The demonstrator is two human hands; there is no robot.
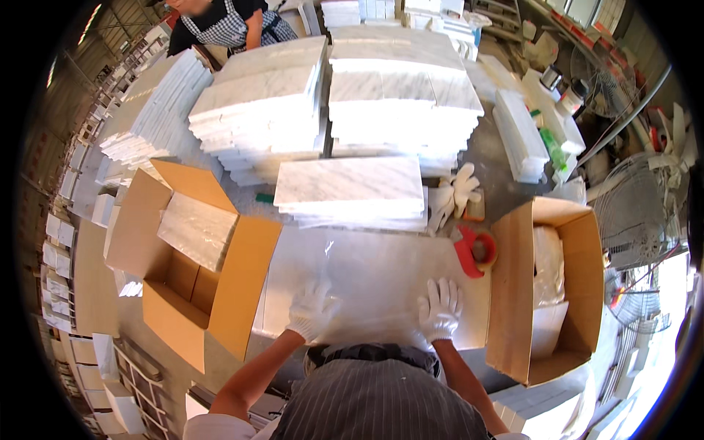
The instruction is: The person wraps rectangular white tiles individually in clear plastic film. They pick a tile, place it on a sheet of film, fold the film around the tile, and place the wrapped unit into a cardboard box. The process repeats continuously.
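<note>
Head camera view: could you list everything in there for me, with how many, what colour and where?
Shiny work surface: one, silvery, centre
Cardboard boxes: two, brown, left and right
Wrapped packs: one visible per box, whitish
Low slab stack: one, white-grey, beyond the surface
Tall slab stacks: three, white-grey, behind
Narrow slab stack: one, white, right rear
Spare gloves: count unclear, white, beside low stack
Tape dispenser: one, red, near right box
Bottle: one, green, right rear
Fans: several, greyish, far right
Co-worker: one, checked apron, top left
Striped apron: one, dark grey, bottom
Left hand: one, white-gloved, centre-left
Right hand: one, white-gloved, centre-right
</note>
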